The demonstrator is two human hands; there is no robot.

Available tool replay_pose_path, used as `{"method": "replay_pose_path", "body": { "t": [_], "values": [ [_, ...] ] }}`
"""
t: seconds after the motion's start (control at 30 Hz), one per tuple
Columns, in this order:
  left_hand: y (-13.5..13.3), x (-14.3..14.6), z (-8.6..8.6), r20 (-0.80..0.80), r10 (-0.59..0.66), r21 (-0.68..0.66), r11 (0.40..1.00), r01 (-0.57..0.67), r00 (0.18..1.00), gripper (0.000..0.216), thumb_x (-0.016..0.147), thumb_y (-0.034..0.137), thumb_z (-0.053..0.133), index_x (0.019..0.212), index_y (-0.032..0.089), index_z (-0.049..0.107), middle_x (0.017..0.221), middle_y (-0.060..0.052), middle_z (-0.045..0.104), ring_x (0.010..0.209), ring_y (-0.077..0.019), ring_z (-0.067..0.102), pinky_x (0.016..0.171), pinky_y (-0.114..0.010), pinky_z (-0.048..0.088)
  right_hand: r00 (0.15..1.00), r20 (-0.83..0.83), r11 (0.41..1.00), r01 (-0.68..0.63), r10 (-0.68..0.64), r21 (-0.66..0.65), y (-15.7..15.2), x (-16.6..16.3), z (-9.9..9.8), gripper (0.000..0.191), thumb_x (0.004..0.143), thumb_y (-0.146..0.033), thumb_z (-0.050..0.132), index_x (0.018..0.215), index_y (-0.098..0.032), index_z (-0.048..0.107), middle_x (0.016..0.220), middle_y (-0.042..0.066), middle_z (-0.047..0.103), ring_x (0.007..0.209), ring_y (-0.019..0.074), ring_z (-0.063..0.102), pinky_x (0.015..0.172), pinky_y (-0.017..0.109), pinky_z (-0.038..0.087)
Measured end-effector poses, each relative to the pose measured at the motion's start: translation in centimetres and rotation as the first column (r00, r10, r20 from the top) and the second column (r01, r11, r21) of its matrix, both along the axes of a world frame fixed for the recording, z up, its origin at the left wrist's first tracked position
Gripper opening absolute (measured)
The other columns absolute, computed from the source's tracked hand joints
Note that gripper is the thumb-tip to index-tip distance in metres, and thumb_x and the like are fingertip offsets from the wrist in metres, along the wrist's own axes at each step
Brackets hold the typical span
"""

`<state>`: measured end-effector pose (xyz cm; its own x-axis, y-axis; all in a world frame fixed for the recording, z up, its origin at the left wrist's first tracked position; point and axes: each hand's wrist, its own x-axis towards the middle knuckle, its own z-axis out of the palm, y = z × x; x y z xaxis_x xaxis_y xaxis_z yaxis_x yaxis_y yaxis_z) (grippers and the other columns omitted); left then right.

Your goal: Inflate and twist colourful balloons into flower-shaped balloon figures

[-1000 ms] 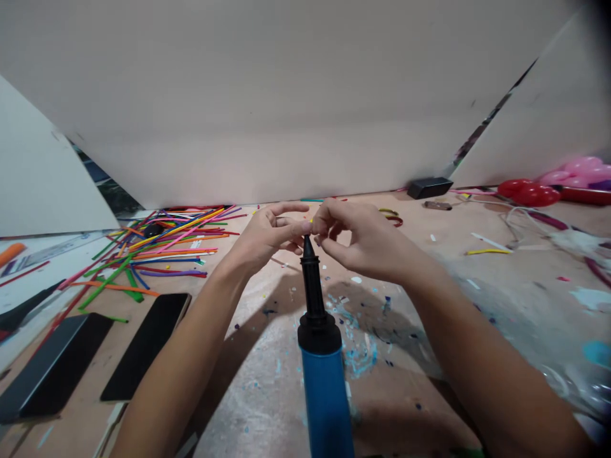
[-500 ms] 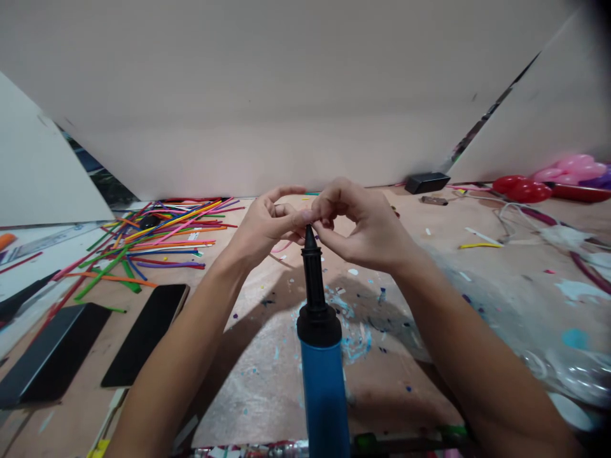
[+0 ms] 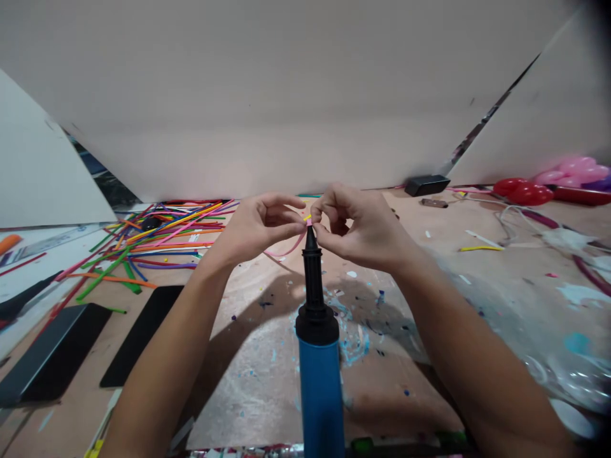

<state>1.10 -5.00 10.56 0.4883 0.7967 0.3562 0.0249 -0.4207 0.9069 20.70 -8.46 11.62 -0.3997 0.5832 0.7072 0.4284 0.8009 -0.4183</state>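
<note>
A blue hand pump (image 3: 321, 388) with a black nozzle (image 3: 312, 267) stands upright at the bottom middle. My left hand (image 3: 258, 226) and my right hand (image 3: 358, 226) meet just above the nozzle tip, both pinching the mouth of a thin pink balloon (image 3: 289, 249). The balloon's limp body hangs in a curve under my left hand. A small yellow bit shows between my fingertips at the nozzle tip.
A heap of long uninflated balloons in many colours (image 3: 157, 245) lies at the left. Two dark phones (image 3: 138, 343) (image 3: 50, 359) lie flat at the lower left. Red and pink inflated balloons (image 3: 548, 184) sit at the far right, a black box (image 3: 426, 185) by the white board.
My hands have drawn slightly apart above the nozzle, and the pink balloon's body now shows hanging under my left hand. The pump has stayed upright.
</note>
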Motion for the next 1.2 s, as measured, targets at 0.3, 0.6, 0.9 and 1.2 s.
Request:
{"method": "replay_pose_path", "body": {
  "t": [0.3,0.6,0.9,1.2],
  "values": [
    [-1.6,0.5,0.8,-0.152,0.231,0.536,0.836,-0.116,0.961,0.024,0.076,0.018,0.067,0.100,0.019,0.069,0.088,-0.003,0.072,0.078,-0.0143,0.063,0.074,-0.028,0.049,1.000,0.002,1.000,0.003,-0.003,-0.030,0.1,0.3,0.0,0.027,0.071,-0.006,0.061,0.068,-0.020,0.038,0.059,-0.007,0.041,0.052,0.0059,0.040,0.049,0.020,0.029],
    [-2.0,0.8,1.0,-0.153,0.303,0.622,0.770,-0.146,0.941,0.017,0.074,0.013,0.063,0.088,0.019,0.068,0.080,0.000,0.070,0.075,-0.0133,0.061,0.070,-0.027,0.045,1.000,-0.007,0.998,-0.020,0.020,-0.052,0.0,0.2,0.0,0.028,0.072,-0.005,0.059,0.067,-0.020,0.036,0.062,-0.005,0.045,0.057,0.0080,0.044,0.050,0.022,0.030],
    [-1.8,1.3,0.3,-0.033,0.234,0.528,0.830,-0.182,0.972,0.011,0.072,0.011,0.063,0.080,0.018,0.064,0.073,0.000,0.065,0.067,-0.0109,0.056,0.063,-0.025,0.044,0.995,-0.078,0.987,-0.080,0.070,-0.136,0.2,0.8,0.2,0.022,0.077,-0.010,0.063,0.069,-0.019,0.045,0.069,-0.001,0.056,0.063,0.0109,0.052,0.056,0.024,0.038],
    [-2.2,1.5,0.3,0.055,0.127,0.447,0.884,-0.138,0.990,0.016,0.069,0.006,0.063,0.080,0.017,0.061,0.074,0.000,0.064,0.069,-0.0111,0.058,0.066,-0.025,0.049,0.998,0.053,0.999,-0.032,0.031,0.017,-0.8,0.5,0.9,0.023,0.069,-0.001,0.058,0.075,-0.020,0.045,0.074,-0.001,0.056,0.067,0.0116,0.052,0.061,0.024,0.039]
  ]
}}
